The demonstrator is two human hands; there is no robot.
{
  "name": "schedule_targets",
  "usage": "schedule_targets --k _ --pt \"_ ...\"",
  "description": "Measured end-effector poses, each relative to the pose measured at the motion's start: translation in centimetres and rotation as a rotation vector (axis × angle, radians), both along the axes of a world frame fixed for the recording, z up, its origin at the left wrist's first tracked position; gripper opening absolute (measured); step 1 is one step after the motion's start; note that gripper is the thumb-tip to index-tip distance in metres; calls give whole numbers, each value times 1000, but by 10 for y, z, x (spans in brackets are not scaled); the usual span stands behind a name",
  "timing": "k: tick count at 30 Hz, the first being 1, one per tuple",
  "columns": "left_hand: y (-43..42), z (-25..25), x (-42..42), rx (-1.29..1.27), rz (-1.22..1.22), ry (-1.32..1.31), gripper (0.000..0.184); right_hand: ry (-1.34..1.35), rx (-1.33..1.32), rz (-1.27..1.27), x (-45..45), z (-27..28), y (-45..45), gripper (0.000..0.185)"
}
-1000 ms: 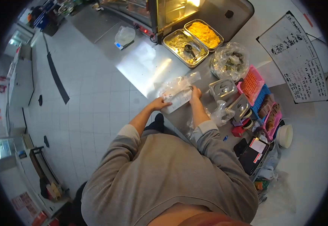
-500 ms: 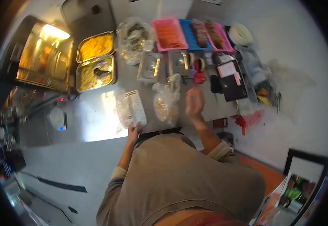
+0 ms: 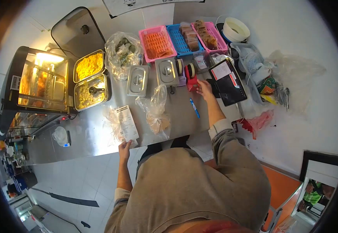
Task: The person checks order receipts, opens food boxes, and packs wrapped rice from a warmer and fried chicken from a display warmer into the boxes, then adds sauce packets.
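Note:
My left hand [image 3: 125, 146] is at the front edge of the steel counter, its fingers pinching the bottom of a printed paper slip [image 3: 127, 123]. A crumpled clear plastic bag [image 3: 114, 123] lies against the slip's left side; I cannot tell whether the fingers hold it too. My right hand [image 3: 204, 90] reaches to a red tape dispenser [image 3: 191, 80], fingers stretched out at its right front. Whether they touch the tape is unclear. Between the hands sits a knotted clear bag [image 3: 158, 121] with light brown food inside. A blue pen [image 3: 194, 107] lies below the dispenser.
Two lidded steel containers [image 3: 138, 80] stand behind the knotted bag. Pink [image 3: 141, 35] and blue baskets line the back. A black tablet [image 3: 231, 87] lies right of my right hand. Trays of yellow food [image 3: 107, 87] and a lit glass warmer [image 3: 40, 104] stand left.
My right hand has moved forward to the red tape dispenser, uncovering the blue pen. My left hand stays at the paper slip. The camera view has shifted.

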State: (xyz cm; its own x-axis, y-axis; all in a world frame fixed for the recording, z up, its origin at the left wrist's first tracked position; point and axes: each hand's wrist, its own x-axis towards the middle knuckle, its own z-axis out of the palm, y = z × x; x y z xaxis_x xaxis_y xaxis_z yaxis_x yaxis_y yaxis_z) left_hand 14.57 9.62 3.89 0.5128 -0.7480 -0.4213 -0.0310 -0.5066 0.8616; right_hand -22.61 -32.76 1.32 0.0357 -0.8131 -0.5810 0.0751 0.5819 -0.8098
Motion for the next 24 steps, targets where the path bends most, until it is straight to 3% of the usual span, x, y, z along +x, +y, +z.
schedule_targets --k 2,8,14,20,24 --pt "2 -2 3 22 -6 0 30 -29 36 -34 -1 -4 -2 37" --pt "1 -1 4 -4 -24 30 31 368 113 146 4 -2 -29 32" --pt "3 -14 9 10 -50 1 30 892 -554 240 15 -16 -28 24" --pt "5 -22 13 -9 -56 32 31 1054 -409 177 51 17 -8 20" --pt "5 -20 16 2 -96 30 29 1281 -253 3 71 17 -15 32"
